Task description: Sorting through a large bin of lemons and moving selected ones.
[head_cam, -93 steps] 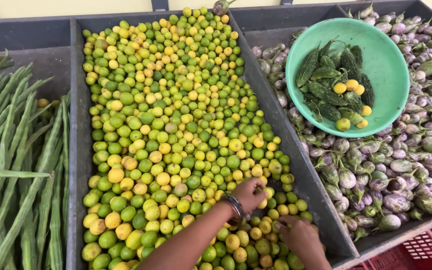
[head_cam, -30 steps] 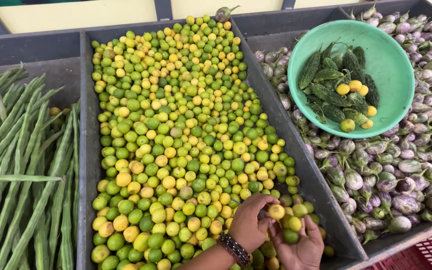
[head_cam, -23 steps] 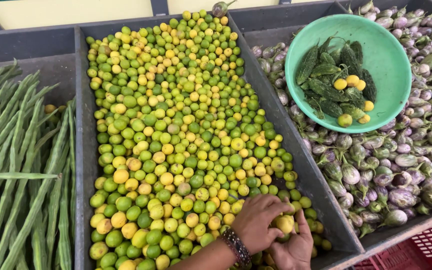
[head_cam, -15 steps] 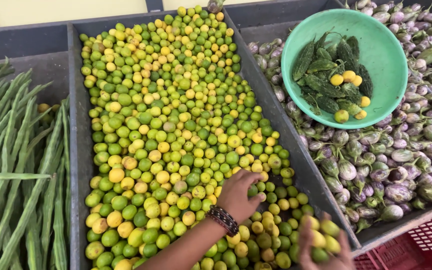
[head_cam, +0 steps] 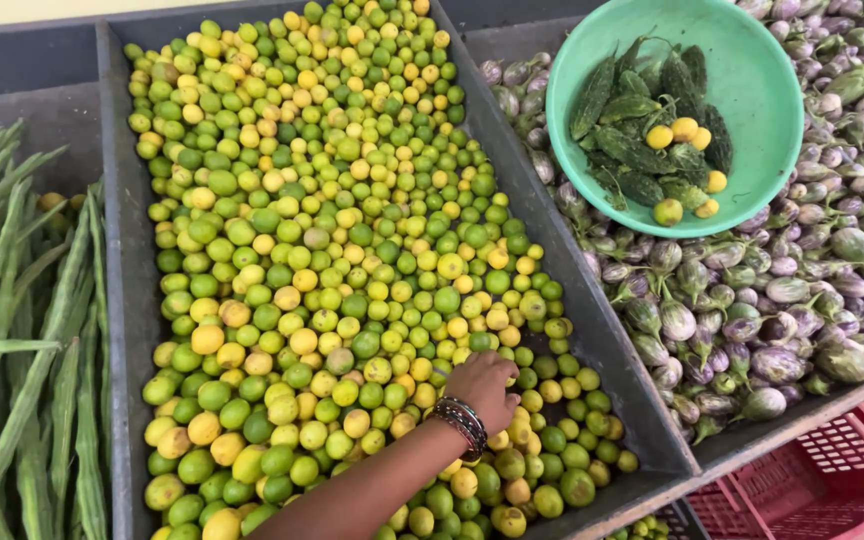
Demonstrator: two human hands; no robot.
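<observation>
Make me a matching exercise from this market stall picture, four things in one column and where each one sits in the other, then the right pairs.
1. limes
2. long green pods
3. small purple eggplants
4. bitter gourds

A. far left bin
B. inside the green bowl
C. middle bin, under the left hand
D. right bin, around the bowl

Pairs: 1-C, 2-A, 3-D, 4-B

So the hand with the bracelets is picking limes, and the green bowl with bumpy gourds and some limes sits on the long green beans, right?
Not quite. The head view shows the green bowl resting on the small purple eggplants at the right, not on the long green beans at the left. The rest holds: the hand with bracelets is in the limes.
</observation>
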